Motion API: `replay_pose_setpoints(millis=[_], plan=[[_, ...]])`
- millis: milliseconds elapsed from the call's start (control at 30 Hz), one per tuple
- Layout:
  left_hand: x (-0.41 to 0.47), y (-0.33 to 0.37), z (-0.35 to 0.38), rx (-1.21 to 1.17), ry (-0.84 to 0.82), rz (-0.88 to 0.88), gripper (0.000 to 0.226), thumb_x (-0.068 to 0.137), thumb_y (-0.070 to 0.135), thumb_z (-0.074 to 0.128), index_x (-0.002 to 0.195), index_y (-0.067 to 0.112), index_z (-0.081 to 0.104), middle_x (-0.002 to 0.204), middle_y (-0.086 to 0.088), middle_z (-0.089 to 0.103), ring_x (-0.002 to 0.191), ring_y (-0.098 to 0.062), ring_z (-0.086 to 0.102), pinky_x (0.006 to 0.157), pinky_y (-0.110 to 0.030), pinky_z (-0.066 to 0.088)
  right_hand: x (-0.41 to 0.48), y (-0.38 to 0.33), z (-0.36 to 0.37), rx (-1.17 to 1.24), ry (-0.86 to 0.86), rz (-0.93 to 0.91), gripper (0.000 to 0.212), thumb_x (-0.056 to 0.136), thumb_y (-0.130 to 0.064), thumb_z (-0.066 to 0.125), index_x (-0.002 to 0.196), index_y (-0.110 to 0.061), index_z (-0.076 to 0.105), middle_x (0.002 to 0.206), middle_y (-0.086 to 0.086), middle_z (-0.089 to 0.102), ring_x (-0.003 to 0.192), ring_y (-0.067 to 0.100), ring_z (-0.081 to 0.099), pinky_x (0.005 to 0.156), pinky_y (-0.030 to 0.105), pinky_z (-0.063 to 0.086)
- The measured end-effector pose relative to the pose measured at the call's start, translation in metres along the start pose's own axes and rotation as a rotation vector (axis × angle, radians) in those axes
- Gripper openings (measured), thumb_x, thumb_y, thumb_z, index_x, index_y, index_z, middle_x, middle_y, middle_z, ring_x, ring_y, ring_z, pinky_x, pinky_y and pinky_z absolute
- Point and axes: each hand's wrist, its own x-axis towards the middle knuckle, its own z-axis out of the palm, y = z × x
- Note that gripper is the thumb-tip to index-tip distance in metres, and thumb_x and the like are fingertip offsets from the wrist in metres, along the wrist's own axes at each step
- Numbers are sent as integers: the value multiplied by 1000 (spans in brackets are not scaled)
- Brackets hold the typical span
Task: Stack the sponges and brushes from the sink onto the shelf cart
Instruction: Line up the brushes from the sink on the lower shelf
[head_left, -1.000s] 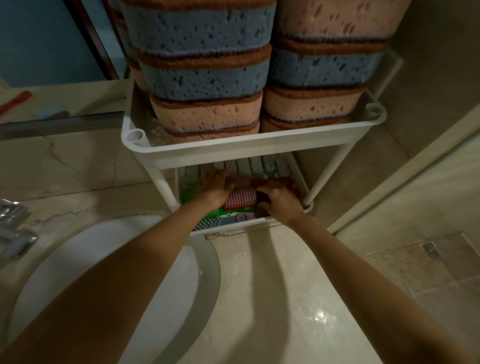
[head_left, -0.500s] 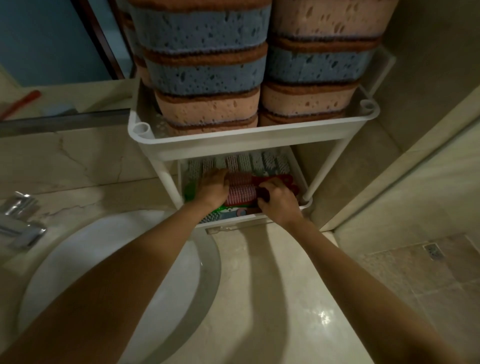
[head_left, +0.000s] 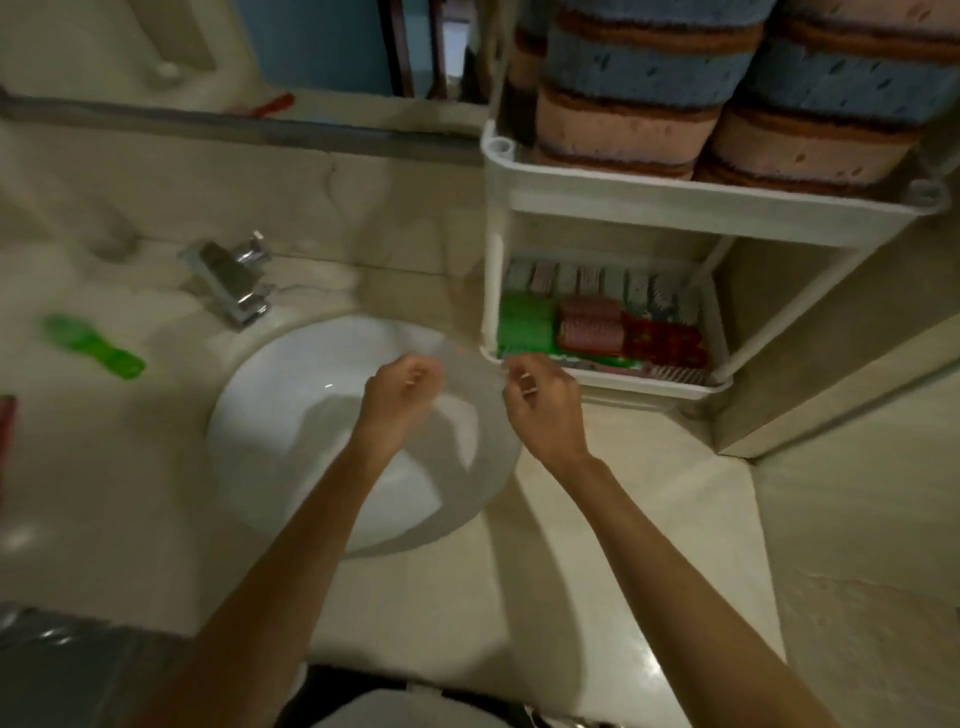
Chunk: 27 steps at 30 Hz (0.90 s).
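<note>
Sponges (head_left: 722, 98) are standing in two tall piles on the top tray (head_left: 691, 208) of the white cart (head_left: 493, 291), pink and blue layers alternating with dark scouring bands, the piles filling the tray from side to side. On the lower tray (head_left: 670, 382), brushes (head_left: 597, 322) are lying packed together: a row of pale bristle heads along the back, green ones at the left, pinkish-red ones in the middle, dark red ones at the right, and a striped one along the front edge.

The cart is sitting at the right end of the tabletop (head_left: 561, 525), just beside the round white sink (head_left: 311, 415). The basin is holding nothing that can be made out.

Both hands are hanging over the sink's right part, apart from each other and touching nothing. The left hand (head_left: 400, 395) is loosely curled, fingers bent inward with nothing between them. The right hand (head_left: 540, 400) is curled the same way, just in front of the lower tray's left corner, also holding nothing.

A chrome tap (head_left: 234, 286) is standing behind the sink. Left of it, one green brush (head_left: 93, 345) is lying alone on the tabletop, well apart from the cart. The view is blurred, so finer detail cannot be told.
</note>
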Motion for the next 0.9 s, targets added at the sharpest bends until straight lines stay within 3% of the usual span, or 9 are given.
replay_pose_setpoints(millis=[133, 233, 300, 367, 467, 567, 700, 767, 900], plan=[[-9, -60, -56, -113, 65, -187, 21, 78, 13, 59, 94, 3, 68, 100, -20, 69, 98, -36, 64, 89, -40, 49, -11, -37, 65, 1, -276, -1, 28, 81, -4, 52, 107, -6, 63, 104, 13, 66, 83, 28, 65, 78, 29, 47], [-10, -100, -103, -179, 114, -249, 5, 73, 17, 58, 74, 15, 63, 80, -8, 66, 80, -27, 63, 80, -33, 43, -16, -68, 120, -23, -524, -1, 41, 86, -3, 48, 126, -9, 49, 119, 14, 57, 104, 27, 58, 84, 24, 39], [-6, -122, -135, -213, 157, -281, 18, 80, 10, 59, 68, 23, 59, 75, -4, 62, 66, -17, 61, 75, -29, 41, -15, -91, 155, -42, -622, -15, 42, 88, -3, 46, 130, -9, 46, 122, 16, 56, 110, 27, 55, 92, 28, 40], [-2, -141, -170, -204, 208, -334, 6, 71, 22, 55, 67, 23, 59, 78, -9, 64, 72, -23, 62, 74, -32, 43, -11, -115, 192, -92, -676, -30, 39, 89, -6, 47, 128, -9, 49, 121, 15, 58, 110, 27, 56, 92, 28, 40], [10, -167, -216, -138, 285, -372, 37, 66, 28, 45, 84, 5, 68, 98, -24, 68, 96, -36, 64, 85, -43, 49, -5, -147, 240, -133, -742, -57, 34, 90, -9, 47, 123, -7, 54, 119, 16, 61, 110, 29, 56, 92, 28, 40], [29, -202, -274, 15, 344, -409, 30, 85, 12, 50, 106, -4, 65, 116, -22, 65, 112, -35, 58, 94, -36, 44, 7, -184, 297, -170, -792, -71, 34, 90, -9, 47, 122, -5, 56, 122, 18, 60, 114, 33, 54, 94, 33, 41], [59, -247, -343, 168, 487, -365, 49, 82, 1, 56, 130, -3, 47, 139, -20, 46, 127, -34, 44, 106, -35, 33, 29, -221, 361, -235, -816, -49, 35, 90, -11, 47, 125, -5, 53, 127, 20, 51, 116, 34, 51, 96, 32, 40], [68, -260, -367, 268, 525, -427, 59, 81, 5, 60, 136, 0, 38, 142, -21, 38, 129, -37, 36, 106, -40, 31, 40, -234, 386, -288, -796, -37, 39, 91, -13, 48, 129, -4, 47, 129, 19, 45, 115, 35, 52, 97, 35, 41], [84, -281, -390, 290, 465, -550, 69, 77, 13, 67, 134, -3, 30, 136, -26, 38, 124, -41, 40, 98, -46, 40, 66, -250, 423, -386, -791, -5, 48, 90, -16, 54, 133, -2, 39, 132, 18, 36, 108, 39, 56, 93, 41, 46]])
